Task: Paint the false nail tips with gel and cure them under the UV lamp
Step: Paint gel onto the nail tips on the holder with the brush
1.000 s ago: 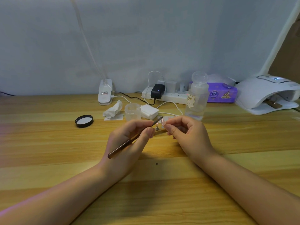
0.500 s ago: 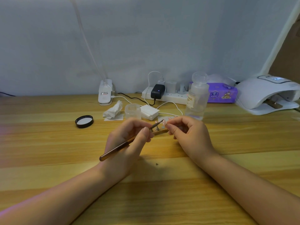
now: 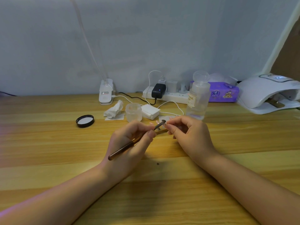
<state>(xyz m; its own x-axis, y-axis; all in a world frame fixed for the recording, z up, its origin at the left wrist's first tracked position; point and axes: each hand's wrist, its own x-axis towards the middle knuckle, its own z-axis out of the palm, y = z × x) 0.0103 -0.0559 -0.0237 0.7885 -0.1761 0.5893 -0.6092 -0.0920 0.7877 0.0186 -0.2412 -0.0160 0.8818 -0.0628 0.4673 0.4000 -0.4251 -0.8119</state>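
Brush tip back up at the nail tip held over the tabletop

The left hand (image 3: 129,143) grips the brush (image 3: 134,142) between curled fingers, and since 0.5 s ago its handle has swung a little, so the bristle end now sits against the small nail tip (image 3: 163,125) that the right hand (image 3: 190,137) pinches between thumb and forefinger. Both hands stay close together, just above the tabletop (image 3: 48,143), so I judge the gel stroke is under way, not finished. More tips (image 3: 154,122) lie on the wood just behind the hands, near the open jar (image 3: 133,112). The UV lamp (image 3: 266,93) stands well apart at the far right, with something flat in its mouth; curing of this tip is not yet begun.
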